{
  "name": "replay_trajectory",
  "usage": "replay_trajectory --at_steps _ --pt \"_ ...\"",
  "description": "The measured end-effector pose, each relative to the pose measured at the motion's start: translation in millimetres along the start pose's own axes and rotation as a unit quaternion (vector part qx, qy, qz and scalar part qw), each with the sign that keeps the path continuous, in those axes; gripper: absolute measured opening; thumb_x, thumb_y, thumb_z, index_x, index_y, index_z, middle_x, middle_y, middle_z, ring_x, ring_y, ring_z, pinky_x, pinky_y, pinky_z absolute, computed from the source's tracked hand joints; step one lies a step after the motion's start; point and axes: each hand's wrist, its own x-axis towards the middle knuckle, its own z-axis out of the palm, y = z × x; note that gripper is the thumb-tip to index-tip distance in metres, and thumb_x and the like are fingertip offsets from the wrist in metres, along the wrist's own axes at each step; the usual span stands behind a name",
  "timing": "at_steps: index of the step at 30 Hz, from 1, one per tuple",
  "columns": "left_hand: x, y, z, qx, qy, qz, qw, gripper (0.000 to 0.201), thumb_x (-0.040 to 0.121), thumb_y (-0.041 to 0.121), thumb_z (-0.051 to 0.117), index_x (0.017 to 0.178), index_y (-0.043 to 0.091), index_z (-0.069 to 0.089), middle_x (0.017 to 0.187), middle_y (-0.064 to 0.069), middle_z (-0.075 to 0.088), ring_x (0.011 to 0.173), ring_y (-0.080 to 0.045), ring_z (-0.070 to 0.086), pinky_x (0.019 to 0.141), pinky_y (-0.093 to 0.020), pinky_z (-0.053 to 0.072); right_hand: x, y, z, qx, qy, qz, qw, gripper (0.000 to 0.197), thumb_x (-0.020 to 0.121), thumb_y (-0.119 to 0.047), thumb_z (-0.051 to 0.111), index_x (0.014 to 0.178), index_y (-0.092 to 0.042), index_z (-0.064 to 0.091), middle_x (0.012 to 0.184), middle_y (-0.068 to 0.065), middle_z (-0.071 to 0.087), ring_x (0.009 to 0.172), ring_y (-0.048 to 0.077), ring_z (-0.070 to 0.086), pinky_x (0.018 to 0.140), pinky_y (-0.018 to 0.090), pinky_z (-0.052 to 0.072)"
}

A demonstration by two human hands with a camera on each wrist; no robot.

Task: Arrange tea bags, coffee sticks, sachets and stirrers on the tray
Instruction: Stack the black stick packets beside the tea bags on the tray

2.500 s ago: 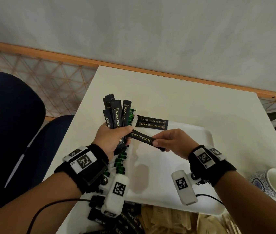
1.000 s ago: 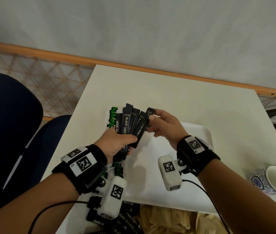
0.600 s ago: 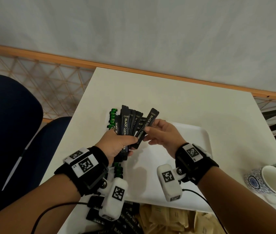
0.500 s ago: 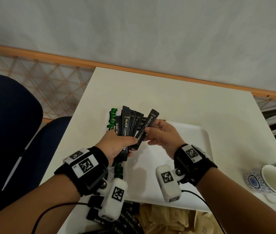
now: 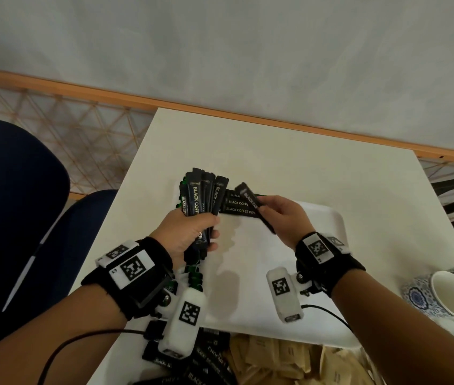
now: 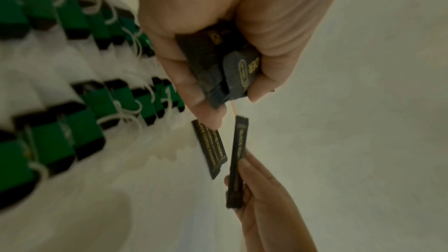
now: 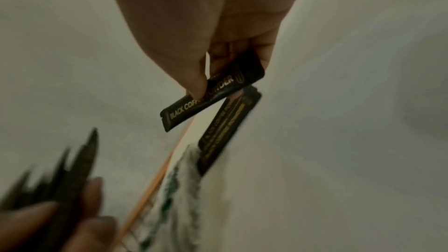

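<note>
My left hand (image 5: 192, 232) grips a fanned bunch of black coffee sticks (image 5: 202, 195) upright over the left side of the white tray (image 5: 328, 234); the left wrist view shows their lower ends (image 6: 227, 68) between curled fingers. My right hand (image 5: 284, 218) pinches a single black coffee stick (image 5: 252, 200) just above the sticks lying flat (image 5: 238, 209) at the tray's far edge. In the right wrist view that stick (image 7: 211, 99) hangs above the laid ones (image 7: 225, 129). Green-tagged tea bags (image 6: 72, 87) lie in rows along the tray's left side.
Loose black sticks (image 5: 206, 359) and brown paper sachets (image 5: 281, 357) are heaped on the table at the near edge. Blue-patterned white cups (image 5: 442, 298) stand at the right. A dark blue chair (image 5: 12, 204) is left of the table (image 5: 275, 151).
My right hand drew one stick out of the left hand's bunch and carried it right, over the sticks laid at the tray's far edge. The left hand stayed put with its bunch.
</note>
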Motion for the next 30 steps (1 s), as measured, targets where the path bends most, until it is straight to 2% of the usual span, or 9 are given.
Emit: replay_trajectory --at_steps 2,4,9,11,14,21,25,28,30 --pt "-0.3 5.8 -4.9 -0.005 0.011 0.009 1.000 0.005 0.084 0.000 0.064 0.088 0.003 0.064 0.073 -0.012 0.061 0.065 -0.021 0.060 0.057 -0.032 0.057 7.8 9.7 -5.6 -0.152 -0.013 -0.036 0.988 0.025 0.091 -0.015 0.055 0.109 -0.024 0.070 0.089 -0.009 0.068 0.079 0.004 0.059 0.064 0.007 0.037" --pt "0.8 10.0 -9.5 -0.006 0.020 0.021 1.000 0.004 0.085 -0.002 0.062 0.087 0.001 0.064 0.068 -0.012 0.061 0.062 -0.023 0.058 0.056 -0.032 0.055 12.2 14.6 -7.4 -0.209 -0.028 -0.038 0.977 0.024 0.090 -0.019 0.057 0.109 -0.027 0.071 0.087 -0.011 0.065 0.082 0.008 0.056 0.065 0.006 0.035" --pt "5.2 11.8 -16.0 -0.019 0.027 0.027 0.999 0.012 0.084 -0.003 0.064 0.095 0.002 0.065 0.069 -0.011 0.064 0.059 -0.021 0.062 0.061 -0.034 0.057 20.0 11.0 -0.9 -0.270 -0.073 -0.044 0.959 0.022 0.090 -0.021 0.058 0.105 -0.028 0.072 0.098 -0.009 0.066 0.091 0.009 0.057 0.078 0.020 0.041" --pt "6.1 11.2 -16.5 -0.033 0.027 0.026 0.999 0.016 0.084 -0.005 0.064 0.097 0.005 0.064 0.070 -0.010 0.064 0.059 -0.021 0.062 0.060 -0.034 0.057 23.3 10.8 2.5 -0.276 -0.082 -0.048 0.956 0.021 0.089 -0.021 0.059 0.104 -0.029 0.072 0.101 -0.010 0.066 0.096 0.011 0.059 0.083 0.023 0.043" --pt "8.5 9.6 -17.9 -0.047 0.034 0.024 0.998 0.022 0.084 -0.006 0.064 0.101 0.008 0.062 0.066 -0.009 0.065 0.059 -0.022 0.063 0.057 -0.033 0.057 27.3 12.3 7.3 -0.288 -0.078 -0.061 0.953 0.020 0.088 -0.023 0.060 0.103 -0.030 0.073 0.094 -0.009 0.059 0.095 0.013 0.057 0.085 0.027 0.045" --pt "9.7 10.7 -18.8 -0.038 0.049 0.027 0.998 0.023 0.082 -0.005 0.066 0.101 0.007 0.062 0.077 -0.018 0.066 0.058 -0.021 0.066 0.050 -0.028 0.056 32.6 13.7 14.0 -0.291 -0.055 -0.098 0.950 0.016 0.085 -0.023 0.064 0.096 -0.030 0.072 0.080 -0.013 0.050 0.088 0.013 0.053 0.079 0.029 0.044" --pt "10.9 10.2 -18.6 -0.033 0.050 0.031 0.998 0.022 0.082 -0.006 0.067 0.098 0.006 0.061 0.079 -0.019 0.066 0.057 -0.020 0.066 0.049 -0.028 0.056 31.5 12.4 13.6 -0.295 -0.046 -0.115 0.948 0.020 0.086 -0.024 0.063 0.105 -0.028 0.069 0.080 -0.011 0.051 0.088 0.014 0.050 0.078 0.028 0.042" --pt "12.1 8.1 -17.3 -0.021 0.052 0.034 0.998 0.021 0.081 -0.006 0.068 0.096 0.005 0.060 0.080 -0.018 0.065 0.057 -0.021 0.066 0.051 -0.029 0.057 27.3 9.1 8.1 -0.226 0.016 -0.142 0.964 0.016 0.089 -0.021 0.061 0.103 -0.025 0.068 0.085 -0.009 0.057 0.086 0.012 0.051 0.078 0.026 0.042" --pt "11.8 6.7 -15.4 -0.008 0.053 0.035 0.998 0.018 0.080 -0.007 0.068 0.091 0.005 0.060 0.082 -0.018 0.065 0.059 -0.023 0.064 0.051 -0.030 0.057 19.9 3.7 4.2 -0.148 0.064 -0.163 0.973 0.016 0.092 -0.020 0.056 0.101 -0.024 0.069 0.087 -0.014 0.059 0.086 0.010 0.056 0.077 0.023 0.044"
